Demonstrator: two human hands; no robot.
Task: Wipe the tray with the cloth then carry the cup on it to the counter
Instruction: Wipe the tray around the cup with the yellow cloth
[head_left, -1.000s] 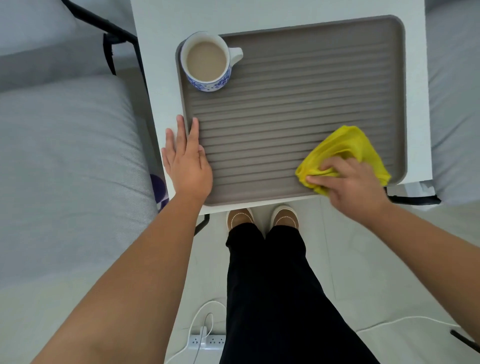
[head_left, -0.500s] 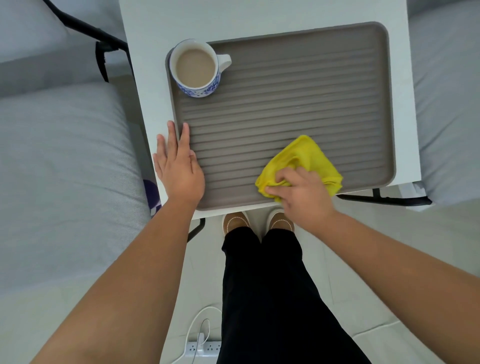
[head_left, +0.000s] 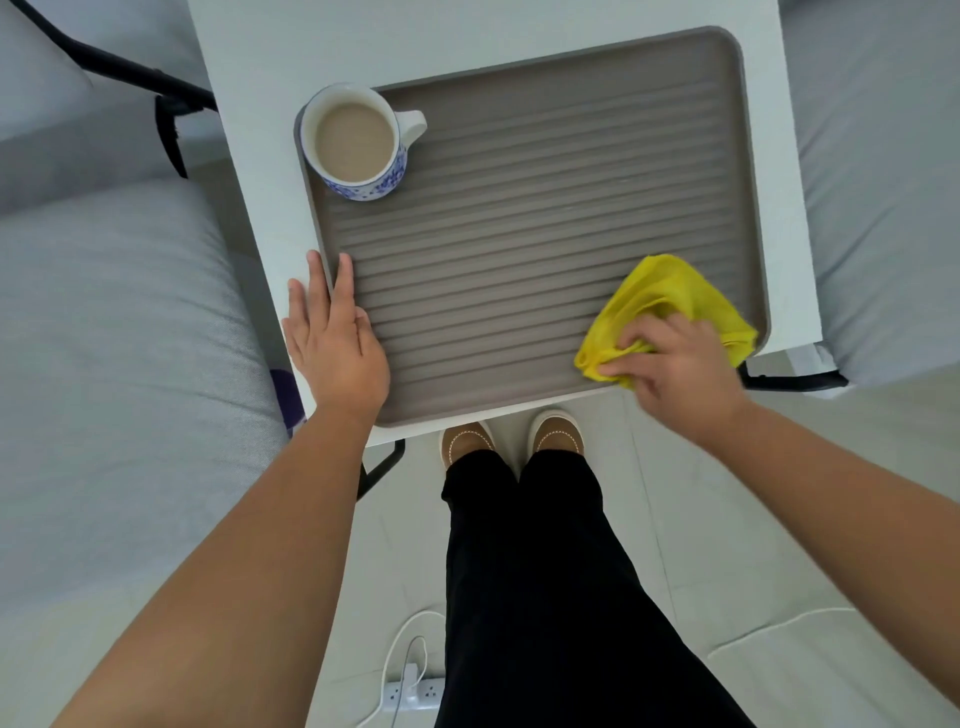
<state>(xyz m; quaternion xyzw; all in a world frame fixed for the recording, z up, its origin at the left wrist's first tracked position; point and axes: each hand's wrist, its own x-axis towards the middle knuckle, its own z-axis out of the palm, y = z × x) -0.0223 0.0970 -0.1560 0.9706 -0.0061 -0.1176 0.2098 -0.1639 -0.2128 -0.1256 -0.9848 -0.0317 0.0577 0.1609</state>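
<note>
Tray (head_left: 545, 208): we see a grey-brown ribbed tray lying flat on a white tabletop (head_left: 249, 104), filling most of it; its near edge runs along the tabletop's near edge.
Cup (head_left: 358, 143): a white cup with blue pattern stands upright in the tray's far left corner, handle pointing right, filled with a pale brown drink.
Cloth (head_left: 670, 296): a yellow cloth is bunched on the tray's near right corner, touching the ribbed surface and reaching the right rim.
Right hand (head_left: 675, 364): our right hand rests on the cloth's near part; its fingers (head_left: 647, 332) are curled closed around a fold of the cloth, pinning it to the tray.
Left hand (head_left: 337, 343): our left hand lies flat, palm down, across the tray's left rim near the front corner; its fingers (head_left: 344, 275) are stretched out straight and close together, gripping nothing, some on the tabletop and some on the tray.
Surroundings: grey cushions (head_left: 104, 364) flank the tabletop on both sides; below it we see black trousers (head_left: 545, 597), tan shoes (head_left: 467, 436) on a pale floor, and a white power strip (head_left: 410, 693) with a cable.
</note>
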